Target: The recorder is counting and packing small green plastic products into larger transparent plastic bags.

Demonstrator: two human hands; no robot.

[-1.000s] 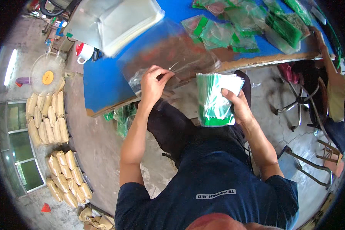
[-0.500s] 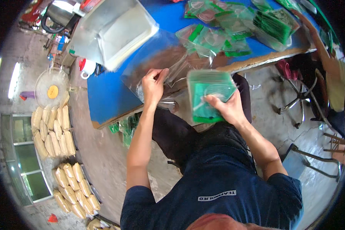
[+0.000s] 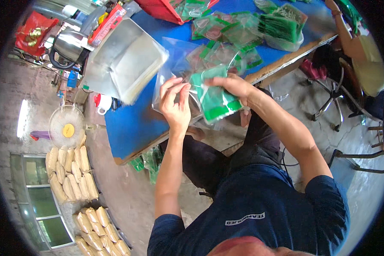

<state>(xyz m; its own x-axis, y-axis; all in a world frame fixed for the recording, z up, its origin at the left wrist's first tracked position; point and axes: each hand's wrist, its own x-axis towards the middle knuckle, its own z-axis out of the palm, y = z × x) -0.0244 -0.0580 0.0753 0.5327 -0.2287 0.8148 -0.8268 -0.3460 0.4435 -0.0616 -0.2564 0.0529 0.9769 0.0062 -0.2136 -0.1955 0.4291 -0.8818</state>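
My right hand [image 3: 234,87] grips a flat stack of green-edged clear packets [image 3: 219,110], with the thumb lying across its face. The stack is tilted above the near edge of the blue table, its left side against a large clear plastic bag [image 3: 175,52]. My left hand [image 3: 176,104] is at the near part of this bag, thumb and fingers curled in and pinching the thin film. Glare and the see-through film hide whether the stack's edge is inside the bag or only against it. More loose green-edged packets [image 3: 243,30] lie just beyond my hands.
A pile of clear plastic sheets or bags [image 3: 143,64] lies on the blue table [image 3: 132,132] at left. Behind are a metal kettle [image 3: 70,45] and a red bin [image 3: 162,9]. A clear tub [image 3: 286,42] holds green packets. Another person's arm [image 3: 345,34] reaches in at far right.
The green packet stack has moved left and tilted, coming up against the clear bag. My left hand has shifted slightly right and its fingers have lifted. The view has turned a little.
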